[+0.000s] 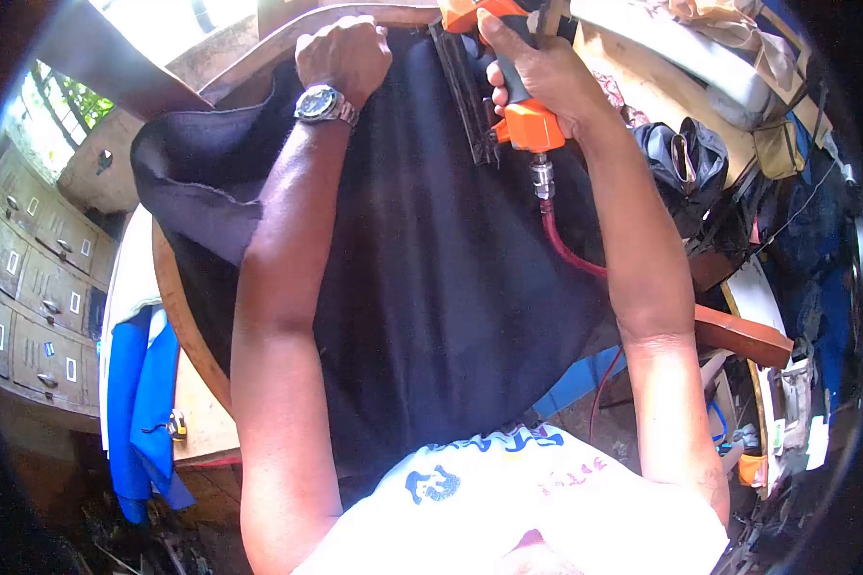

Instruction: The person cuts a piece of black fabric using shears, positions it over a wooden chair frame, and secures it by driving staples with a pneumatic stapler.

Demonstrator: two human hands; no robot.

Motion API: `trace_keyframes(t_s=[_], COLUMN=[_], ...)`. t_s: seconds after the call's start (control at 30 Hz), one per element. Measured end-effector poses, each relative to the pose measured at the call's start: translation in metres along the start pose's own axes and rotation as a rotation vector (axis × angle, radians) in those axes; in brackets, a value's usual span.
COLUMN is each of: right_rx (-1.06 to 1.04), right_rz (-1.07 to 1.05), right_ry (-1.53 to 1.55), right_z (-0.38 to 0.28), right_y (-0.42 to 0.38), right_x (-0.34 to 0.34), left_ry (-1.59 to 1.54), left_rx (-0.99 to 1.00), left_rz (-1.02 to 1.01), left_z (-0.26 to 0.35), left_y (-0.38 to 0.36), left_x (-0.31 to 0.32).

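Observation:
Black fabric (pixel 431 278) is draped over a curved wooden frame (pixel 187 316) in front of me. At the far rim my left hand (pixel 343 59), with a watch on the wrist, is closed on the fabric's edge. My right hand (pixel 547 72) is wrapped round the handle of an orange and black air stapler (pixel 530 125), held at the far edge. A red hose (pixel 566 249) runs from the stapler's metal fitting down and to the right, passing behind my forearm. The tool's upper end is cut off by the frame's top edge.
Metal lockers (pixel 43 287) stand at the left. Blue cloth (pixel 144 412) hangs beside a yellow tape measure (pixel 176 425). At the right are a black bag (pixel 681 158), a reddish wooden piece (pixel 743 335) and assorted clutter.

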State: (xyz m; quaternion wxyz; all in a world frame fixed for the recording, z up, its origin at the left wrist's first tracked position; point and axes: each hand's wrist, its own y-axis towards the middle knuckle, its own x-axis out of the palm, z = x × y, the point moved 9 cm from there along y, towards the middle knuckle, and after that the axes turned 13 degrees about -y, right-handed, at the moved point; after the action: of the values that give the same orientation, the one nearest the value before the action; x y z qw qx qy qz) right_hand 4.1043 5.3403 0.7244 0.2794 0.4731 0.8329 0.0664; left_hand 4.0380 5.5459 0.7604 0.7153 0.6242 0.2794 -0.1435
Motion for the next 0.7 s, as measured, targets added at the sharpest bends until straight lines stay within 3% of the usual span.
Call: trace_keyframes(t_s=[0.3, 0.33, 0.37, 0.5, 0.63, 0.7], right_rx=[0.133, 0.117, 0.101, -0.001, 0.074, 0.002], right_rz=[-0.052, -0.044, -0.035, -0.133, -0.076, -0.028], right_ry=[0.021, 0.001, -0.02, 0.103, 0.014, 0.094], right_z=[-0.006, -0.005, -0.005, 0.007, -0.006, -0.016], right_y=[0.005, 0.004, 0.004, 0.011, 0.003, -0.004], right_x=[0.016, 0.013, 0.013, 0.02, 0.015, -0.002], left_ry=[0.058, 0.069, 0.014, 0.074, 0.133, 0.09], left_rx=[0.03, 0.036, 0.108, 0.108, 0.003, 0.05], left_rz=[0.02, 0.028, 0.17, 0.201, -0.036, -0.009], left_z=[0.005, 0.01, 0.019, 0.024, 0.007, 0.012], left_y=[0.003, 0.001, -0.006, -0.006, 0.005, 0.005], left_x=[0.003, 0.005, -0.005, -0.003, 0.015, 0.002])
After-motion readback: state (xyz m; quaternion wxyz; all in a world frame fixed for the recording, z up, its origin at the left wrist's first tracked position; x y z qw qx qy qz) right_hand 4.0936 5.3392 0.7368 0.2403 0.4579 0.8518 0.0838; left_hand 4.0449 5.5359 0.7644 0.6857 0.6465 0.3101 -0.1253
